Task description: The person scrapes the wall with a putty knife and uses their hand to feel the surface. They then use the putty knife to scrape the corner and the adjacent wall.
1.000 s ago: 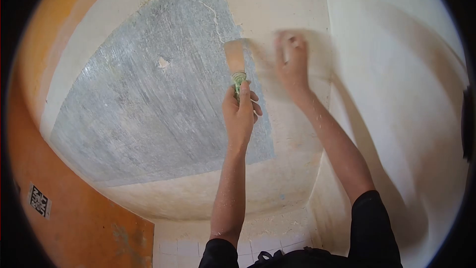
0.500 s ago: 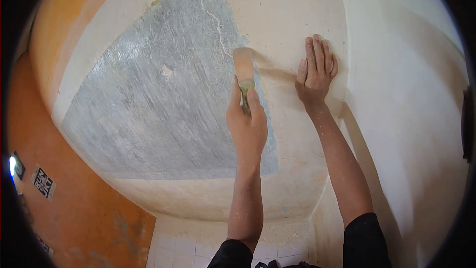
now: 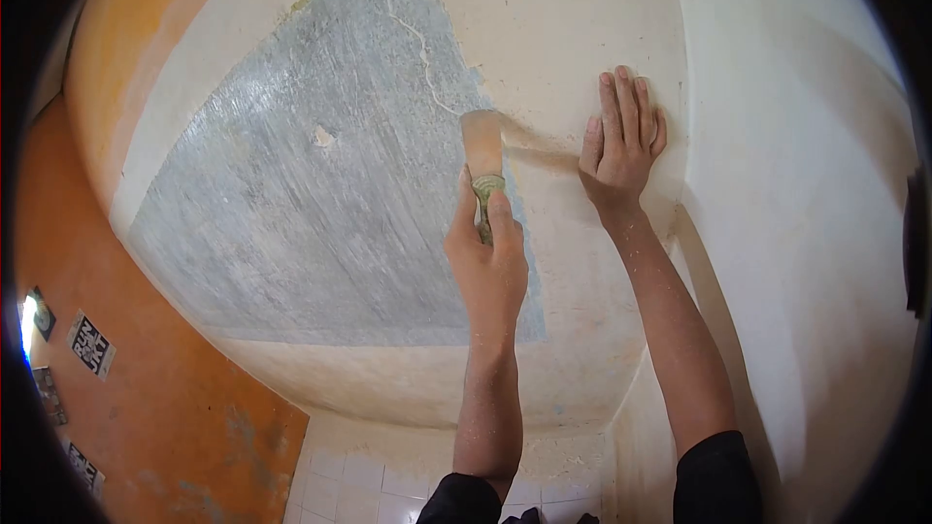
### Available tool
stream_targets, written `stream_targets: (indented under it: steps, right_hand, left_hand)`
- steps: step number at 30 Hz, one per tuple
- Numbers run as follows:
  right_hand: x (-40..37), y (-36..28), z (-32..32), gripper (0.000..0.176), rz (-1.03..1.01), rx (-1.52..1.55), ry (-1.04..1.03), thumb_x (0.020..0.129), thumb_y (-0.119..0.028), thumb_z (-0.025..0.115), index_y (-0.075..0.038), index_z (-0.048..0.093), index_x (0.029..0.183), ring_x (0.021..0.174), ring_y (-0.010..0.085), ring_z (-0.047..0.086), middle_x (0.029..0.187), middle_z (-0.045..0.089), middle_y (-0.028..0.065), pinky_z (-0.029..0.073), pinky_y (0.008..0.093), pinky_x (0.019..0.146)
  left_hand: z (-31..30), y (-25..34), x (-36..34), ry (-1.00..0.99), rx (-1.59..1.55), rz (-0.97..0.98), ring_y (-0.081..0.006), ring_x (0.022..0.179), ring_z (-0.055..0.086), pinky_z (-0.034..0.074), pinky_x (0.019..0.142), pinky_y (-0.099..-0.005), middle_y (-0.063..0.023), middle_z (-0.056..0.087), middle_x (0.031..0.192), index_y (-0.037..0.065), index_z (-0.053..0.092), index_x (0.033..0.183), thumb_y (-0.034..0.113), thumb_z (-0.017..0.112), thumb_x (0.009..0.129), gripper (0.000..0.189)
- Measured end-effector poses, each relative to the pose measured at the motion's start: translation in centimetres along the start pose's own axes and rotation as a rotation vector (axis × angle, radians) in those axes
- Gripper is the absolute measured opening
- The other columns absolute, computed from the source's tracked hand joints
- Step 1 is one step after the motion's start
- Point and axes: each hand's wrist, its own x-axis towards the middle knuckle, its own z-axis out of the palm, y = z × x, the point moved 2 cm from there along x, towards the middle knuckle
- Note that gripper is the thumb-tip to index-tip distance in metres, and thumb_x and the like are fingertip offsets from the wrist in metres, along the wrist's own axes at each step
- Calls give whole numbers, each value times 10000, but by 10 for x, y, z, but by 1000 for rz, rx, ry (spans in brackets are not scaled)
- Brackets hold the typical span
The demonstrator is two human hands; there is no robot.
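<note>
— A cream plastered surface (image 3: 573, 29) curves overhead. There is a grey bare patch (image 3: 320, 184) in it, a white crack (image 3: 413, 34) runs down that patch, and an orange wall (image 3: 165, 427) stands to the left. What is different from a second ago?

— Mostly the right hand (image 3: 621, 150). A second ago it is a blur, sweeping over the cream coat a little higher up. Half a second ago it has landed, and now it lies in the same spot, open with the palm flat on the plaster and the fingers pointing up. It grips nothing.

— And the scraper (image 3: 482, 141)?

— The left hand (image 3: 488, 252) is clenched round its handle, with thumb and forefinger up by the greenish collar. The blade lies against the surface at the right edge of the grey bare patch, just below the end of the white crack. Across the three pictures it drifts slightly down and to the right. The camera tilts too, so part of that drift is the view shifting.

— What does that mean for the work?

— As I read it, the free hand has stopped wiping and now braces, while the blade sits on the border between bare grey and the remaining cream coat. The outline of the patch looks the same in all three pictures, so I judge that little or nothing has come off in this second.

— Anything else?

— Only at the margins. More of the printed tags (image 3: 90, 344) on the orange wall shows now, and the white tiles (image 3: 359, 485) are still below.
</note>
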Motion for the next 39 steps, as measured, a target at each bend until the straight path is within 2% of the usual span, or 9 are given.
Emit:
stream_targets:
  steps: [4, 7, 9, 12, 16, 21, 25, 34, 39]
  right_hand:
    - [-3, 0, -1, 464, -14, -20, 3, 967, -224, 477, -124, 523, 1417, 1423, 216, 348, 1497, 466, 34, 163, 457, 1169]
    - [2, 0, 3, 461, -14, -18, 33, 966, -221, 473, -120, 528, 1413, 1420, 218, 355, 1489, 475, 34, 166, 456, 1168]
    - [1, 1, 2, 460, -25, -17, 39, 966, -219, 472, -118, 531, 1411, 1418, 220, 358, 1485, 480, 36, 166, 455, 1167]
    - [-1, -1, -1, 455, -25, -18, 34, 971, -220, 465, -112, 534, 1407, 1415, 223, 363, 1481, 485, 40, 171, 456, 1163]
    - [2, 1, 1, 452, -27, -9, 48, 971, -216, 461, -107, 536, 1404, 1413, 220, 366, 1480, 487, 43, 175, 454, 1161]
    - [-1, -1, -1, 444, -25, -26, 36, 975, -212, 459, -105, 540, 1398, 1408, 222, 373, 1477, 490, 41, 176, 451, 1161]
    - [0, -1, 2, 442, -22, -10, 51, 977, -206, 456, -106, 538, 1400, 1408, 222, 372, 1473, 493, 39, 176, 455, 1160]
    - [0, -1, 2, 445, -20, -22, 37, 982, -207, 442, -116, 531, 1408, 1414, 223, 365, 1483, 482, 34, 177, 458, 1162]
    - [1, 1, 0, 448, -15, 4, 44, 987, -217, 432, -115, 526, 1412, 1421, 219, 354, 1486, 478, 29, 171, 461, 1165]
  left_hand:
    - [4, -13, -3, -7, -93, 49, 11, 451, 353, 278, 371, -166, 50, 450, 609, -21, 431, 1441, 152, 496, 1019, 461]
    - [8, 1, 10, 6, -31, 53, 10, 455, 347, 277, 374, -167, 52, 446, 607, -22, 432, 1440, 144, 496, 1015, 460]
    - [10, 4, 16, 30, 20, 123, 8, 453, 342, 275, 375, -167, 53, 444, 603, -24, 444, 1430, 144, 491, 1015, 450]
    - [8, -2, 0, 6, -38, 47, 5, 455, 344, 277, 378, -171, 55, 440, 602, -27, 439, 1432, 140, 490, 1011, 456]
    - [5, 6, 9, 7, 1, 49, 1, 456, 349, 279, 379, -175, 56, 438, 603, -28, 444, 1430, 136, 490, 1010, 453]
    - [4, -2, 5, 34, 76, 125, -3, 471, 357, 285, 386, -185, 44, 451, 629, -26, 440, 1436, 125, 478, 1010, 454]
    - [4, 10, 13, 1, 101, 103, -4, 489, 366, 288, 394, -190, 37, 458, 639, -23, 428, 1447, 120, 474, 1010, 463]
    - [11, 16, 28, 5, 15, 143, -8, 466, 352, 279, 385, -196, 35, 452, 634, -41, 432, 1434, 119, 490, 1005, 461]
    - [4, 13, 22, -16, -33, 62, 4, 435, 343, 263, 358, -183, 30, 465, 631, -31, 437, 1432, 134, 500, 1008, 459]
